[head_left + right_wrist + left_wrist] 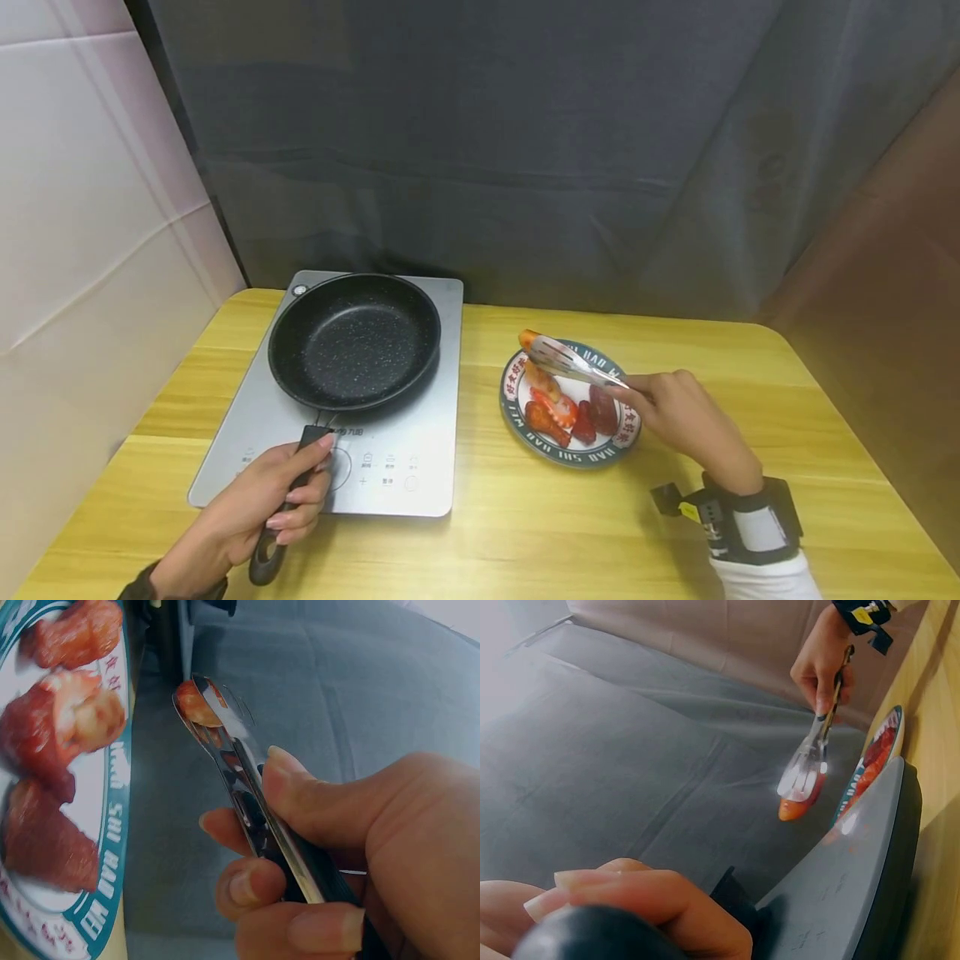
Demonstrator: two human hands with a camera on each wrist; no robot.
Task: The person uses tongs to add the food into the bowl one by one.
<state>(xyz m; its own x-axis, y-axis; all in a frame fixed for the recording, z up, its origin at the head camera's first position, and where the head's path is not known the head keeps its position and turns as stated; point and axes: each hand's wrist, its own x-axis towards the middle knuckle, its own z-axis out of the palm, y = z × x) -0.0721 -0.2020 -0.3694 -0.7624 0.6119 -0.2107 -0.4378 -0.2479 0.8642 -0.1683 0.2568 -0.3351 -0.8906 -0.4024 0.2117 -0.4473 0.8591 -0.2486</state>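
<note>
My left hand [262, 492] grips the handle of a black frying pan [356, 346], which sits on the induction cooker [431, 454] with nothing in it. In my right hand [690, 421] I hold metal food tongs [251, 799]. Their ends are closed around an orange-red piece of food [793, 809] whose kind I cannot tell, held above the far left part of the plate. The round plate [534, 442] has a green lettered rim. On it lie several food pieces, among them a glossy drumstick [546, 422] and a dark red slab of meat [603, 408].
A wooden table [525, 542] carries everything, the plate standing to the right of the cooker. A dark grey curtain [480, 167] hangs behind the far edge. Pale cloth [90, 167] hangs at the left and brown cloth [885, 292] at the right.
</note>
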